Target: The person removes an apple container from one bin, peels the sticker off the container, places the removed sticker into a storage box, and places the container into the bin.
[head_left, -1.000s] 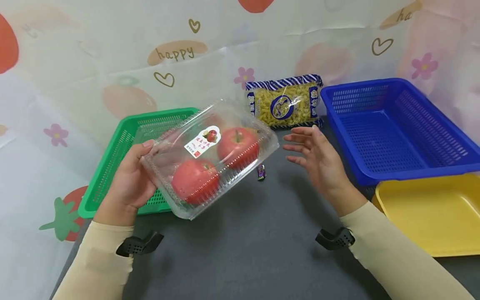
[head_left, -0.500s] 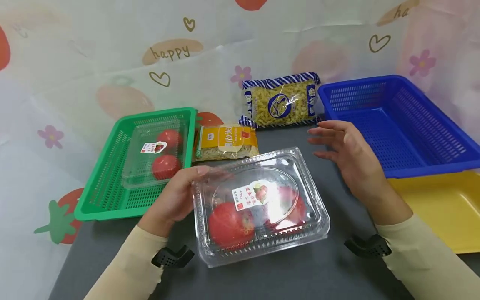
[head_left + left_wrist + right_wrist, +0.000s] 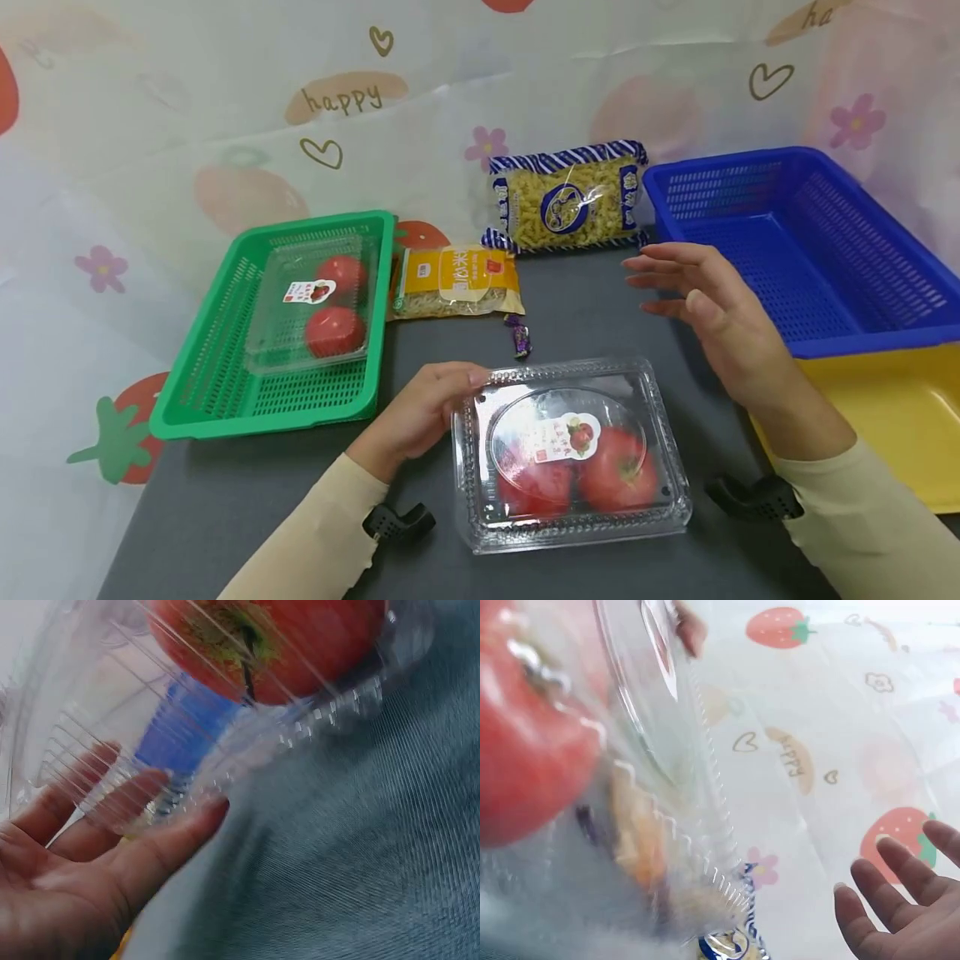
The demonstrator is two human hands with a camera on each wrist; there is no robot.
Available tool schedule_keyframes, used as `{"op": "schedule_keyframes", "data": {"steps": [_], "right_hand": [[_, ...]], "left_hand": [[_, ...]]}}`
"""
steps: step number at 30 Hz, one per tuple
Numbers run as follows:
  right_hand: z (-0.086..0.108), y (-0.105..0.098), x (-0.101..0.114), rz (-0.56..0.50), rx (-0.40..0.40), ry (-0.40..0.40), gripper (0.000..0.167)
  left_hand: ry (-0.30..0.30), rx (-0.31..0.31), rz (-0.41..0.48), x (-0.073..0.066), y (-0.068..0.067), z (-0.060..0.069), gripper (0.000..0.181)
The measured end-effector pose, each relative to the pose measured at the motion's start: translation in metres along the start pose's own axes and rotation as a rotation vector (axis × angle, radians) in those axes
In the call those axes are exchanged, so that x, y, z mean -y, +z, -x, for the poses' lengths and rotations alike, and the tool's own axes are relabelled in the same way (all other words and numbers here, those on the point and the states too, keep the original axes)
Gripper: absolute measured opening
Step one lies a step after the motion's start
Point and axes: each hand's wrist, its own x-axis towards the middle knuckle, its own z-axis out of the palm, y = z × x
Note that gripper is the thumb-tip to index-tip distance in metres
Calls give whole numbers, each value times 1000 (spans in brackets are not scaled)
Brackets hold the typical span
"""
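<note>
A clear plastic clamshell box [image 3: 570, 454] with two red apples [image 3: 618, 471] inside and a white label on its lid is over the near middle of the table. My left hand [image 3: 420, 412] holds it by its upper left edge, the thumb on the lid side and the other fingers mostly hidden. In the left wrist view, the fingers [image 3: 112, 795] show at the box's ribbed side, below an apple [image 3: 277, 645]. My right hand [image 3: 720, 325] hovers to the right of the box, touching nothing, its fingers [image 3: 885, 892] spread and loosely bent.
A green basket [image 3: 262, 429] at the left holds another clear box of apples [image 3: 307, 304]. Behind are a yellow-labelled bag of grain [image 3: 456, 282], a small purple-wrapped candy [image 3: 521, 337] and a bag of pasta [image 3: 568, 200]. A blue basket [image 3: 810, 250] and a yellow tray [image 3: 877, 425] stand at the right.
My left hand has brought the apple box from above the green basket down and right to the near middle, levelling its tilt. My right hand has shifted right, away from the box.
</note>
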Motion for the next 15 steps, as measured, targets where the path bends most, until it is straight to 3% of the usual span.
{"op": "schedule_keyframes", "data": {"steps": [6,12,15], "right_hand": [[-2,5,6,102,94,-13,55],[-8,18,7,152,174,-42,57],[-7,21,6,235,209,-52,56]], "left_hand": [[-49,-78,2,15,-3,-10,41],[-80,-166,-20,19,-4,-8,44],[-73,-194,-52,21,-3,-7,45]]}}
